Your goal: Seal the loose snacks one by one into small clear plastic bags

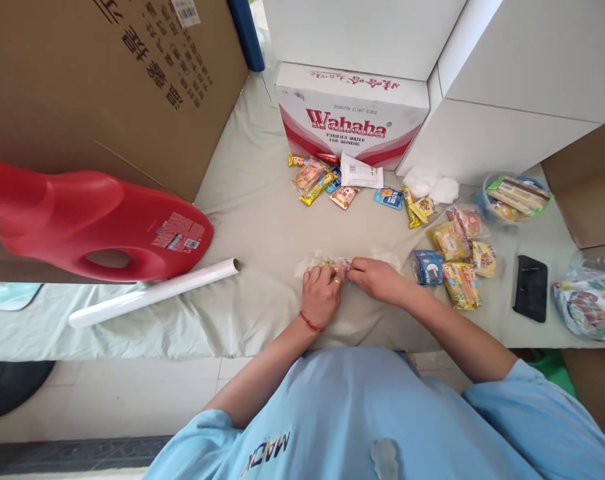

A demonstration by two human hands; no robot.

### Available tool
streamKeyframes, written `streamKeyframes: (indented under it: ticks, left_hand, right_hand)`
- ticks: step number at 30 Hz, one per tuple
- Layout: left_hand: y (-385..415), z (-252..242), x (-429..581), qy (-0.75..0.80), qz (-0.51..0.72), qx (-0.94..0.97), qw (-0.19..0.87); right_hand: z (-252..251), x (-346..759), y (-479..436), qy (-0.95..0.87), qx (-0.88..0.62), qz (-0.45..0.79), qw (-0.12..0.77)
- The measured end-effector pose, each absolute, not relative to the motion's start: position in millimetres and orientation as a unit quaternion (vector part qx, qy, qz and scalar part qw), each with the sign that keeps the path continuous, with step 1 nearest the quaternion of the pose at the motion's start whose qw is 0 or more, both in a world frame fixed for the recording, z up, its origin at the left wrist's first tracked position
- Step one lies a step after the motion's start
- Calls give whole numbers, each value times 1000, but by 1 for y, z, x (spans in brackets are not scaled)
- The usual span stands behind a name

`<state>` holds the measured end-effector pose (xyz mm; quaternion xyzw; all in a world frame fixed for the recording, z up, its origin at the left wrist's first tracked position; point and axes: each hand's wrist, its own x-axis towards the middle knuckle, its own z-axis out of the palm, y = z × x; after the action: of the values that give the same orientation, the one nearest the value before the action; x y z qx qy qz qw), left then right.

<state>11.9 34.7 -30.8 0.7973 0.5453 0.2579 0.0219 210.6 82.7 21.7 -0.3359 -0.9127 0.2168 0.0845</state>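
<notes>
Clear plastic bag (312, 262) flat on pale cloth (262, 220), dead centre, near front edge, something orange showing inside. Left hand (321, 293) down on it, fingers curled tight, pinching bag's middle. Right hand (378, 279) right alongside, fingertips meeting left's, closed on same spot. Heap of snack packets (455, 267) just right of right hand; black case (530, 287) beyond them. Second snack scatter (322, 180) further back, against Wahaha box (352, 113). White roll (155, 293) and red jug (97, 220) well off to left.
</notes>
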Motion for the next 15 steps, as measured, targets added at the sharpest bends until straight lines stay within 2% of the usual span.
streamKeyframes:
  ticks: [4,8,12,15]
  left_hand:
    - [34,-39,0,547,327,760,131]
    - [40,-37,-23,645,422,579,265]
    - [58,-35,-39,731,489,389,274]
    - [67,-34,-38,732,421,470,257]
  right_hand:
    - [2,209,64,-904,-360,211,98]
    - [1,205,59,-885,-396,220,109]
    - [7,197,58,-882,-415,213,72]
    - [11,191,57,-885,-424,189,46]
